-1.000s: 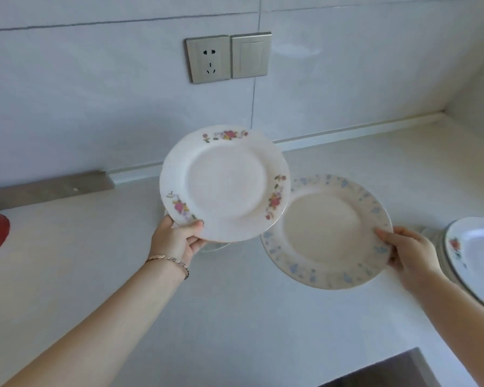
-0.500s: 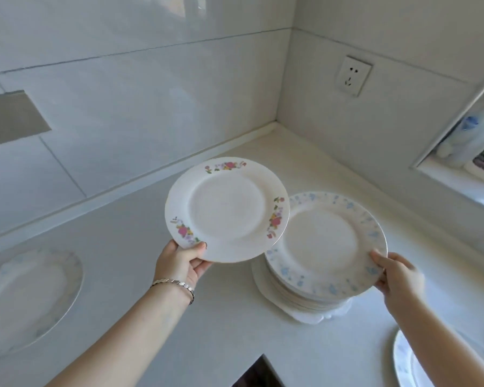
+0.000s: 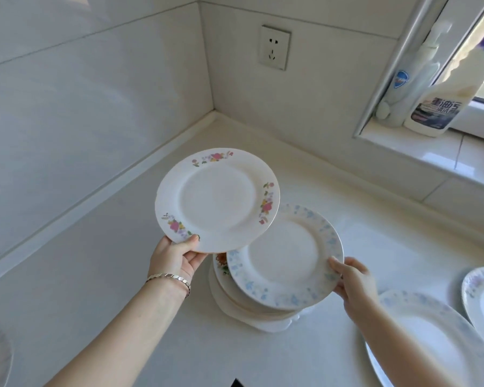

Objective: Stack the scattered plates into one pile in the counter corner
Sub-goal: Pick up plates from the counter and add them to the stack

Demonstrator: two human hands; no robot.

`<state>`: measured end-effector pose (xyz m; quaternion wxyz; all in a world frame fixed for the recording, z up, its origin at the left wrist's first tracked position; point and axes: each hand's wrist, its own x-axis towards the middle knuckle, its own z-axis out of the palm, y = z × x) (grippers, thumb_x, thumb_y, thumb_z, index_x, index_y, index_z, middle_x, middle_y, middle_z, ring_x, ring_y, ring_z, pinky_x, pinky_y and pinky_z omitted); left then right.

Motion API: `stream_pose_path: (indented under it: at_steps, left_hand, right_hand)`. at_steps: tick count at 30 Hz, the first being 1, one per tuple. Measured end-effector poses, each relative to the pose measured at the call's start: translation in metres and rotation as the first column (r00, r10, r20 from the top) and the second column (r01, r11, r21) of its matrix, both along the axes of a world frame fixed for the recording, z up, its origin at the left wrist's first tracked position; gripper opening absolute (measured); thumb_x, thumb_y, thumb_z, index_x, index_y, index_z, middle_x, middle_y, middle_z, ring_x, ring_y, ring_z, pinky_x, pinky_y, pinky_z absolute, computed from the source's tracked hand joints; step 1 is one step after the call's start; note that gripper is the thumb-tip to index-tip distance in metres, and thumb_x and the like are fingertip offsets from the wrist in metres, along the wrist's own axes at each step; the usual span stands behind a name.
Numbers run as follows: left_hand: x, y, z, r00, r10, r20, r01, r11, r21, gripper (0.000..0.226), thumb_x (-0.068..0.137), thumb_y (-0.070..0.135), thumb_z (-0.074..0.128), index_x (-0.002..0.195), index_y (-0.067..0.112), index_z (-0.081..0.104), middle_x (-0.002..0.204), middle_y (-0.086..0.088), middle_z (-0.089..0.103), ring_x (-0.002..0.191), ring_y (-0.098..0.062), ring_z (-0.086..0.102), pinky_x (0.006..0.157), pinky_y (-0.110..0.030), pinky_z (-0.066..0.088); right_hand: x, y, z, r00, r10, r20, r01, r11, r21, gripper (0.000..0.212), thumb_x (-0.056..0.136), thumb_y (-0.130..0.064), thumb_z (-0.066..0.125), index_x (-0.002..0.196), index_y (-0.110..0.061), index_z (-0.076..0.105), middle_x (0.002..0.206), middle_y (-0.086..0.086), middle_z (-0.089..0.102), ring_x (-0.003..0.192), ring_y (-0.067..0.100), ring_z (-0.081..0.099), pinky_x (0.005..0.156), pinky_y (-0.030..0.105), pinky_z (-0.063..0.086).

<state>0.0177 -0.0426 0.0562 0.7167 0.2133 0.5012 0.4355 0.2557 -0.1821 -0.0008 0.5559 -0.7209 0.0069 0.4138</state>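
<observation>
Near the desk [image 3: 375, 233] corner | left hand [image 3: 176, 254] fingers clamped on pink-flower plate [image 3: 217, 199], held high to wait its turn | right hand [image 3: 352, 280] fingers clamped on blue-flower plate [image 3: 284, 255] rim, plate just over the pile [image 3: 235, 297], likely to be set down first

White counter [image 3: 123, 275] with a plate pile [image 3: 252, 311] and loose plates [image 3: 430, 339].

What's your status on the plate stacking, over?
Left hand holding pink-flowered plate in the air. Right hand setting blue-flowered plate over the pile. Nothing in the way; more plates waiting at right.
</observation>
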Motion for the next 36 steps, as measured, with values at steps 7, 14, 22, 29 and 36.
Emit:
stream_pose_path:
  at_steps: [7,14,22,29,36]
  left_hand:
    - [-0.004,0.013,-0.012,0.999,-0.014,-0.041,0.014,1.0,-0.008,0.032,0.088,-0.013,0.045,0.089,0.016,0.059,0.094,-0.004,0.064,0.083,-0.018,0.065,0.051,-0.023,0.058]
    - [-0.008,0.014,-0.017,0.997,-0.028,-0.065,0.028,1.0,0.004,0.033,0.086,-0.014,0.047,0.088,0.017,0.059,0.092,-0.004,0.065,0.075,-0.017,0.069,0.052,-0.023,0.058]
    - [-0.01,0.008,-0.017,0.994,-0.076,-0.083,0.076,0.997,0.003,0.035,0.085,-0.017,0.046,0.089,0.014,0.061,0.083,-0.002,0.069,0.057,-0.008,0.072,0.049,-0.024,0.057]
    - [-0.001,-0.006,-0.018,0.93,-0.342,-0.136,0.328,0.938,-0.116,0.034,0.084,-0.019,0.046,0.089,0.011,0.06,0.064,-0.004,0.073,0.049,-0.014,0.07,0.046,-0.027,0.058]
    - [0.008,-0.014,-0.035,0.709,-0.599,-0.372,0.544,0.801,-0.252,0.019,0.081,-0.012,0.059,0.092,0.003,0.06,0.08,-0.011,0.068,0.061,-0.02,0.066,0.045,-0.024,0.056]
  right_hand:
    - [-0.009,0.01,-0.008,0.988,0.066,0.143,-0.06,0.997,-0.043,0.022,0.088,-0.009,0.056,0.068,-0.007,0.048,0.066,0.011,0.053,0.056,0.025,0.052,0.054,0.03,0.047]
    - [-0.01,0.005,-0.018,0.712,0.537,0.453,-0.299,0.815,-0.496,0.046,0.09,-0.042,0.049,0.058,-0.012,0.034,0.053,0.001,0.042,0.05,0.02,0.039,0.05,0.031,0.029]
    - [-0.003,0.011,-0.008,0.441,0.822,0.359,-0.316,0.517,-0.795,0.06,0.084,-0.064,0.04,0.051,-0.016,0.029,0.048,-0.003,0.039,0.049,0.018,0.041,0.046,0.027,0.025]
    - [-0.004,0.039,0.024,0.898,0.335,0.286,-0.333,0.941,-0.056,0.04,0.097,-0.04,0.036,0.108,-0.007,0.054,0.073,0.007,0.056,0.059,0.019,0.053,0.053,0.027,0.041]
    - [-0.014,0.011,-0.001,0.728,0.465,0.503,-0.305,0.878,-0.369,0.037,0.09,-0.034,0.054,0.119,-0.012,0.051,0.078,0.009,0.067,0.08,0.03,0.065,0.072,0.037,0.05]
